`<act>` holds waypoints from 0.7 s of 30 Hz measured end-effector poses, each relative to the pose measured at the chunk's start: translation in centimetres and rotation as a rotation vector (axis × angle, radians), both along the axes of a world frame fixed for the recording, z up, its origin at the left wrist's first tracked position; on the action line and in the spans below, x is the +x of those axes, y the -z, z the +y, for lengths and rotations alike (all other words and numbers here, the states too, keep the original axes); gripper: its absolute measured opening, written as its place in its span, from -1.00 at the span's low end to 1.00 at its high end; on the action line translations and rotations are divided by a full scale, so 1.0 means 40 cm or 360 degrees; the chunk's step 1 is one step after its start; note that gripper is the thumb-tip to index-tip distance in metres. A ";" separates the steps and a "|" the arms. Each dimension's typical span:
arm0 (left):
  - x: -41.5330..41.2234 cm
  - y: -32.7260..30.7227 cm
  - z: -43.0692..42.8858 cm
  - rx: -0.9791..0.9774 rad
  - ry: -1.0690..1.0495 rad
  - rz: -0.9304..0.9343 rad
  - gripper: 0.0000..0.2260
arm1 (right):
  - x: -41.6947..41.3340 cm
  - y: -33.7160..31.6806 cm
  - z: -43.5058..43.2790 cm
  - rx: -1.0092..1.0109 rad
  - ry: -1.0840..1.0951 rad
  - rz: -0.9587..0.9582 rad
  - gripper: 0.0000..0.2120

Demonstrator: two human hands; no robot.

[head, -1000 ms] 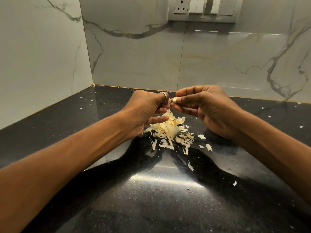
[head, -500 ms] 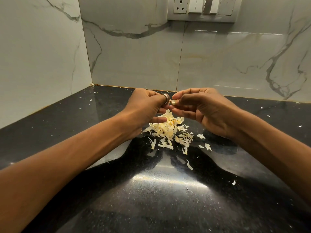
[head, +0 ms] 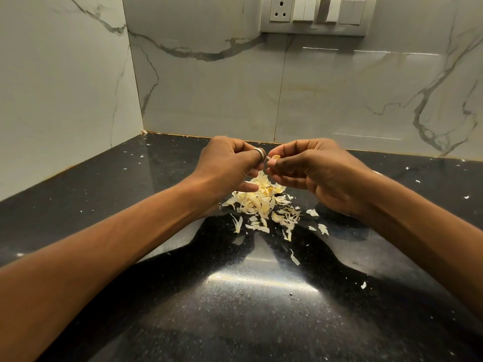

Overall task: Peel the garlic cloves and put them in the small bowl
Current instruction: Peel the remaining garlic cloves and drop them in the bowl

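Nearest, the front of the black worktop (head: 183, 322) shows a streak of glare and a few stray white flakes. Further in, at about the middle of the worktop, lies a loose pile of garlic skins (head: 257, 203), with more scraps strewn to its right.

Just above and behind that pile the two hands meet in the air. The right hand (head: 316, 169) has its fingers curled, and its thumb and fingertips pinch a small pale garlic clove (head: 275, 160). The left hand (head: 226, 164), a ring (head: 258, 153) on one finger, is curled too, its thumb and forefinger nipping the end of the clove that faces it, apparently at a bit of skin. How much skin remains is too small to tell.

Peeling looks to be the step in hand, and judging by the pile, well along. The next move calls for drawing the skin away over the heap while the right hand keeps hold. The small bowl is out of view, so the bare clove would have to be carried off to it.

Beyond, marble wall tiles (head: 209, 100) rise from the worktop's back edge, with a switch plate (head: 316, 15) high up.
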State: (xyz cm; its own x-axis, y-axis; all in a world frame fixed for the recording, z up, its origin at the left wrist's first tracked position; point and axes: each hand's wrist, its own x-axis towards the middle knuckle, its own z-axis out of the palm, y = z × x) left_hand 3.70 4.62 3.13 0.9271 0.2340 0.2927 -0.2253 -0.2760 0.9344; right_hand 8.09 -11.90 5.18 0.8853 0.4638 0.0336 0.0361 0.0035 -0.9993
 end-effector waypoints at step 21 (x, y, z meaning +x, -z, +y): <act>0.004 0.004 0.000 0.0037 -0.0130 -0.0064 -0.90 | -0.009 -0.011 -0.003 -0.0439 0.0038 -0.0231 -0.90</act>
